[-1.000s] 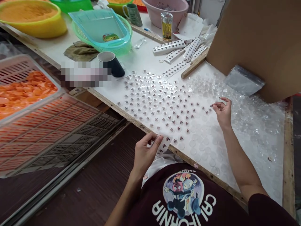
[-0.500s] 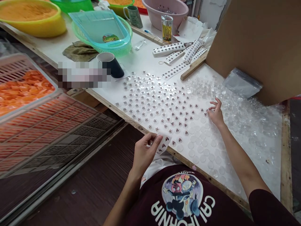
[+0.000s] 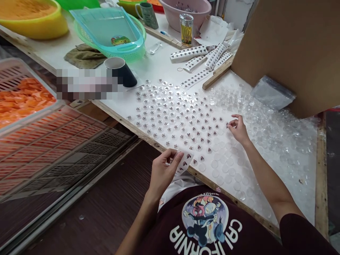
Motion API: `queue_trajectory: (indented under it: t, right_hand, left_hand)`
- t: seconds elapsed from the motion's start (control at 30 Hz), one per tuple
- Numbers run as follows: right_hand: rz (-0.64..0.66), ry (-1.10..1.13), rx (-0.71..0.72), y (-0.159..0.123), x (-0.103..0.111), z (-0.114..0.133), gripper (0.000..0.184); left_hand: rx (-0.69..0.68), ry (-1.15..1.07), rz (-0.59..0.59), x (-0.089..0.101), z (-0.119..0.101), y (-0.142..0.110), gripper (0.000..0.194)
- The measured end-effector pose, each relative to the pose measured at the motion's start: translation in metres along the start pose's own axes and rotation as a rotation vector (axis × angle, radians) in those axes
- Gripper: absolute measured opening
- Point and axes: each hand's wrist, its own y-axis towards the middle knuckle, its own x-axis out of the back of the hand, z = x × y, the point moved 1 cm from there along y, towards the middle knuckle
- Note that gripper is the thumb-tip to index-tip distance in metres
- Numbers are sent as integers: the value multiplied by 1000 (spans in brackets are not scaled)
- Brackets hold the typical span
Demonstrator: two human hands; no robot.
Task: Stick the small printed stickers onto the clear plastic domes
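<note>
My left hand [image 3: 162, 170] pinches a small white sticker strip [image 3: 185, 162] with dark printed figures, held at the near edge of the white table [image 3: 164, 65]. My right hand [image 3: 238, 128] rests with its fingertips on the clear round domes [image 3: 174, 113] that have dark stickers, at the right edge of that group. Whether it holds a sticker I cannot tell. Plain clear domes [image 3: 265, 124] without stickers spread to the right and toward me.
More sticker strips [image 3: 203, 56] lie at the back beside a wooden stick [image 3: 216, 76]. A dark cup [image 3: 120, 71], turquoise basket [image 3: 111, 32], yellow bowl [image 3: 32, 16], pink basin [image 3: 186, 10] and glass [image 3: 186, 28] stand behind. Cardboard [image 3: 289, 46] stands right; orange-filled crates [image 3: 29, 106] left.
My right hand came down from above the table and shifted left onto the stickered domes. My left hand kept the strip in place.
</note>
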Motion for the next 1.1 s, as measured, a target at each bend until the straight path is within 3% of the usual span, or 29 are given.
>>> queue_trajectory:
  t: [0.17, 0.37, 0.57, 0.67, 0.73, 0.87, 1.1]
  right_hand:
    - [56, -59, -49, 0, -7, 0, 44]
    - [134, -334, 56, -5, -18, 6, 45]
    - [54, -553, 108, -8, -18, 19, 49]
    - [-38, -512, 85, -10, -13, 21, 29]
    - [-10, -380, 28, -12, -12, 19, 13]
    - [165, -127, -147, -16, -18, 13, 14]
    - [151, -177, -164, -16, -28, 14, 6]
  left_hand:
    - [-5, 11, -8, 0, -1, 1, 25]
    - [3, 11, -2, -1, 0, 0, 25]
    - [14, -3, 3, -1, 0, -1, 25]
    - [10, -8, -3, 0, 1, -1, 24]
    - [6, -10, -7, 0, 2, -2, 25]
    - [10, -18, -1, 0, 2, -2, 25]
    - [14, -19, -1, -1, 0, -2, 26]
